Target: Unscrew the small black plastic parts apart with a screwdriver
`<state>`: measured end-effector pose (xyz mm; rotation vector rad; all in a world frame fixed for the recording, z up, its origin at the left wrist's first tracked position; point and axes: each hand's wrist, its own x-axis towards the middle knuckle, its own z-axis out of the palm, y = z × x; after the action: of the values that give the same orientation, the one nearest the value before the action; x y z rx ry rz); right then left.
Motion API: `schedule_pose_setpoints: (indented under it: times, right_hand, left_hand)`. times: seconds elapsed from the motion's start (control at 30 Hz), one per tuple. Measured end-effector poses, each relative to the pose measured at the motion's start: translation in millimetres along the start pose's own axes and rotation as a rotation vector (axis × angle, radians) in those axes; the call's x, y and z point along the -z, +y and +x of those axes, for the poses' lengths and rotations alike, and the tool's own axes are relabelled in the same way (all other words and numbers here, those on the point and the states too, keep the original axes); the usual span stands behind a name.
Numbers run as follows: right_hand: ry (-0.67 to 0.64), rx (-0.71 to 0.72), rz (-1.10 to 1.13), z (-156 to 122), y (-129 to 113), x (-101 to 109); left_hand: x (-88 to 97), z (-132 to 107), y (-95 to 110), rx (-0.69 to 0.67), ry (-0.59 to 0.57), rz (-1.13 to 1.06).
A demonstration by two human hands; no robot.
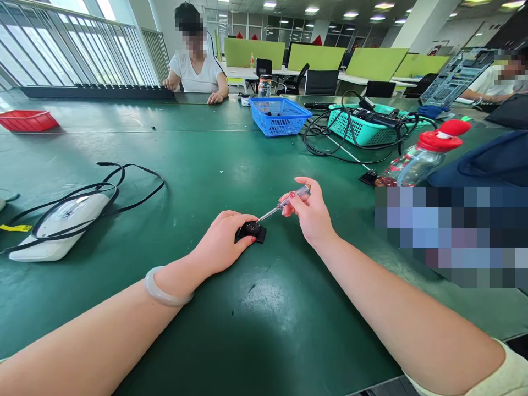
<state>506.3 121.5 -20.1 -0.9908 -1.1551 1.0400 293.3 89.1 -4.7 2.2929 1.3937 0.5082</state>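
A small black part (252,230) lies on the green table (231,159) in front of me. My left hand (223,242) is closed over it and holds it down against the mat. My right hand (309,212) pinches a clear-handled screwdriver (284,204), tilted down to the left, with its metal tip resting on the top of the black part.
A white device with a black cable (61,220) lies at left, a red tray (27,120) at far left. A blue basket (278,115), a teal basket with cables (363,127) and a red-capped bottle (421,157) stand behind. Two other people sit across the table.
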Motion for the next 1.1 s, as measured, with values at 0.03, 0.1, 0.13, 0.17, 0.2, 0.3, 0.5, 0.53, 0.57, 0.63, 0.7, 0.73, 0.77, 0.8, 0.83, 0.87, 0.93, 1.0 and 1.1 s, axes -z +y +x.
schedule_pose_setpoints:
  times: [0.03, 0.1, 0.13, 0.17, 0.2, 0.3, 0.5, 0.53, 0.57, 0.63, 0.7, 0.73, 0.77, 0.8, 0.83, 0.87, 0.93, 1.0, 1.1]
  right_hand:
    - [0.013, -0.005, 0.005, 0.2, 0.1, -0.1]
    - [0.035, -0.010, 0.015, 0.6, 0.3, -0.1]
    - [0.040, -0.012, 0.019, 0.8, 0.3, -0.1]
    - [0.042, -0.014, 0.021, 0.9, 0.2, 0.0]
    - [0.040, -0.016, 0.021, 0.8, 0.2, 0.1]
    - [0.029, -0.010, 0.023, 0.1, -0.3, 0.2]
    - [0.026, 0.017, 0.039, -0.8, -1.8, 0.4]
    - [0.022, 0.016, 0.045, -0.7, -2.0, 0.2]
    - [0.016, 0.012, 0.052, -0.6, -2.2, -0.2]
    - [0.003, -0.002, 0.059, -0.3, -2.2, -1.1]
    - [-0.005, -0.022, 0.051, -0.2, -2.1, -2.2]
    - [-0.006, -0.031, 0.044, -0.2, -2.1, -2.8]
    - [-0.005, -0.037, 0.037, -0.2, -2.1, -3.2]
    - [-0.003, -0.041, 0.032, -0.2, -2.0, -3.5]
    - [0.000, -0.044, 0.031, -0.1, -2.0, -3.6]
    - [0.005, -0.045, 0.032, 0.0, -1.9, -3.5]
    - [0.023, -0.041, 0.036, 0.5, -1.5, -2.7]
    - [0.049, -0.022, 0.039, 1.0, -0.9, -1.4]
    - [0.068, 0.005, 0.051, 1.6, -0.3, 0.6]
  left_hand:
    - [-1.0, -1.1, 0.7, -0.016, 0.017, 0.042]
    - [-2.9, -3.6, 2.3, -0.054, 0.047, 0.128]
    - [-3.7, -4.9, 3.1, -0.070, 0.052, 0.158]
    - [-4.3, -6.0, 3.8, -0.083, 0.049, 0.175]
    - [-4.6, -6.9, 4.4, -0.090, 0.040, 0.182]
    - [-4.3, -7.7, 5.6, -0.082, 0.010, 0.175]
    - [-3.1, -4.7, 5.5, -0.045, -0.007, 0.142]
    - [-3.0, -4.2, 5.0, -0.038, -0.007, 0.138]
    - [-2.9, -3.8, 4.4, -0.031, -0.008, 0.132]
    - [-2.4, -3.2, 3.2, -0.021, -0.008, 0.120]
    - [-1.7, -2.8, 2.5, -0.023, -0.007, 0.105]
    - [-1.3, -2.7, 2.5, -0.026, -0.006, 0.097]
    - [-1.0, -2.6, 2.6, -0.028, -0.006, 0.090]
    - [-0.6, -2.5, 2.9, -0.030, -0.007, 0.085]
    - [-0.4, -2.4, 3.1, -0.030, -0.007, 0.081]
    - [-0.2, -2.3, 3.3, -0.028, -0.008, 0.078]
    - [-0.1, -2.3, 3.5, -0.023, -0.007, 0.077]
    - [-0.1, -2.2, 3.1, -0.020, -0.006, 0.076]
    - [0.0, -1.9, 2.4, -0.021, -0.007, 0.075]
